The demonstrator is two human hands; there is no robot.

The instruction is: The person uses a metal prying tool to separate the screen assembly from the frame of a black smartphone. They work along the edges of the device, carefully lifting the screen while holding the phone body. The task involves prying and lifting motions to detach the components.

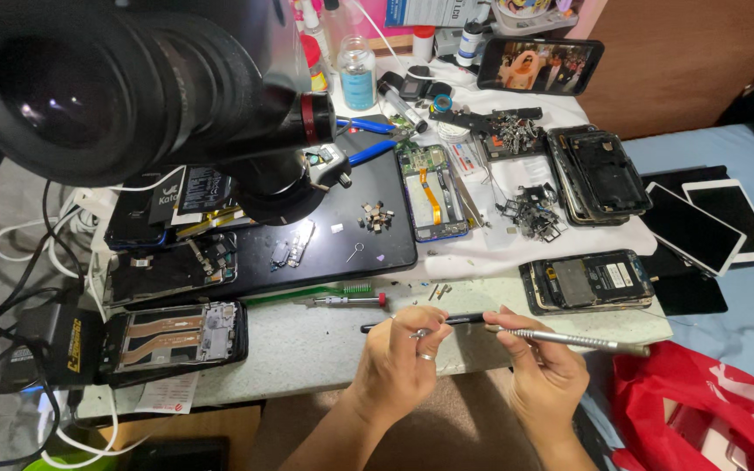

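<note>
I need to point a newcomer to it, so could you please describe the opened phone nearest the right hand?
Start at the white worktable and follow its front edge to the right corner. There, just beyond the right hand, lies an opened phone with its back cover off. Unlike the stacked black phone shells behind it, it lies alone, lengthwise, showing a grey metal plate inside.

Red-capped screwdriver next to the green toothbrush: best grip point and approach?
Grip the red-capped screwdriver across its knurled silver mid-handle, coming from above. It lies flat on the table, lengthwise left-right, with the green toothbrush close behind, so pinch front-to-back; the near side looks freer.
</note>
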